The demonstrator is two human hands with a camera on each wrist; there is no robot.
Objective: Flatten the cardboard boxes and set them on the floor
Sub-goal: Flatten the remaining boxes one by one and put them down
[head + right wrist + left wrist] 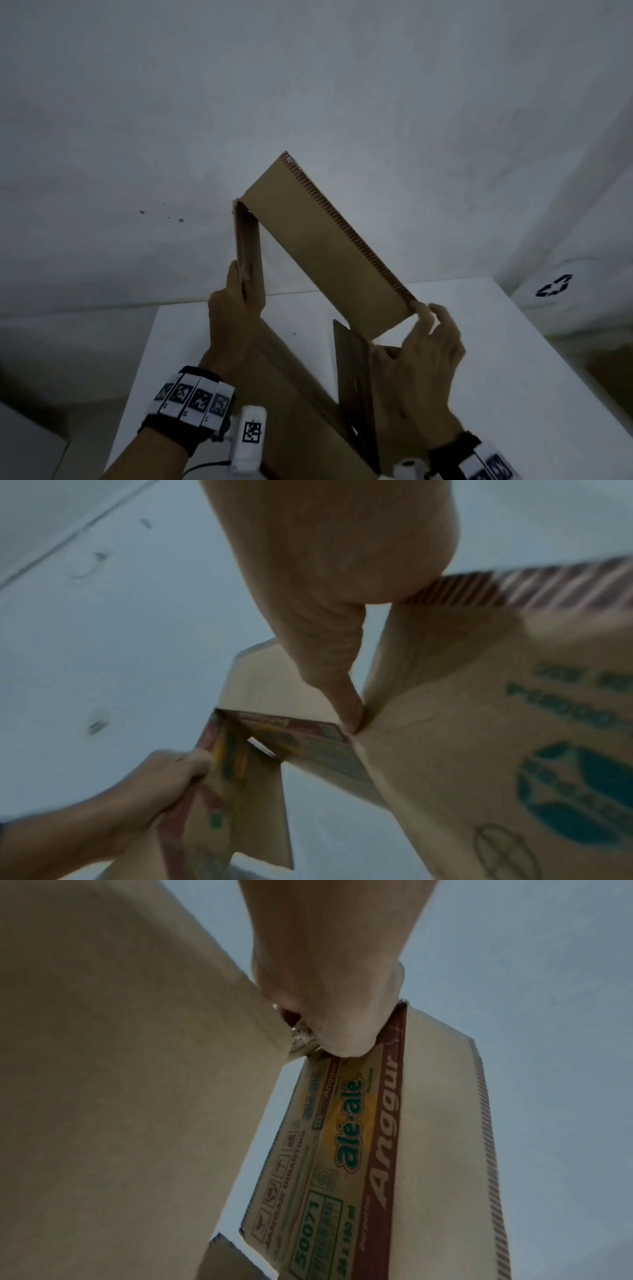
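Observation:
A brown cardboard box [325,246] with printed sides is held up in the air over the white table [513,377], its flaps spread open. My left hand [238,294] grips the folded left flap near its lower end, thumb on the outside. At the lower corner of the long flap with the red-striped edge, my right hand [428,329] pinches the cardboard. In the left wrist view the left hand [329,988] clamps the printed panel of the box [342,1150]. The right wrist view shows my right hand [325,642] on the striped edge and a crease of the box [479,750].
A pale wall [308,85] stands close behind the table. At the right stands a white container with a recycling mark [555,286]. Floor shows to the left of the table [68,342]. Another flap of the box hangs down between my wrists.

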